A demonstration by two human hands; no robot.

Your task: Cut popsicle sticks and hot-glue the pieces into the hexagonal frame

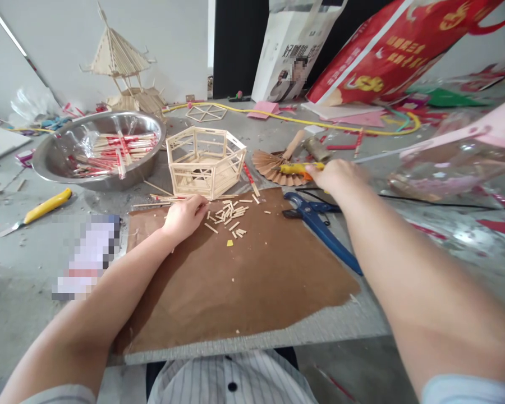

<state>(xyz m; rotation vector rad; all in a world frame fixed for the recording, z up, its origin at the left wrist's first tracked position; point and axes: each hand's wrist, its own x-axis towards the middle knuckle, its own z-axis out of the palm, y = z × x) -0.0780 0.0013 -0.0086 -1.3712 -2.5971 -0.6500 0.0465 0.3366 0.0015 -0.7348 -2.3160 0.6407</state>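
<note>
My left hand (185, 219) rests at the back left of a brown sheet (235, 292), its fingers pinched together beside a pile of short cut wooden stick pieces (231, 213). Whatever lies between those fingertips is hidden. Just behind it stands a hexagonal open frame (212, 165) built of thin wooden sticks. Out to the right, my right hand (340, 177) is closed around a yellow tool with an orange part (298, 168), over a brown folded fan (273, 160). Blue-handled cutters (326, 233) lie below that hand, partly on the sheet.
A steel bowl (46, 160) holds red-wrapped sticks. To the left lie a yellow utility knife (48, 206) and a blurred phone-like object (86, 255). A stick-built pagoda (120, 56), a yellow cable (252, 109), bags (292, 53) and a clear pink-topped container (463, 163) stand around.
</note>
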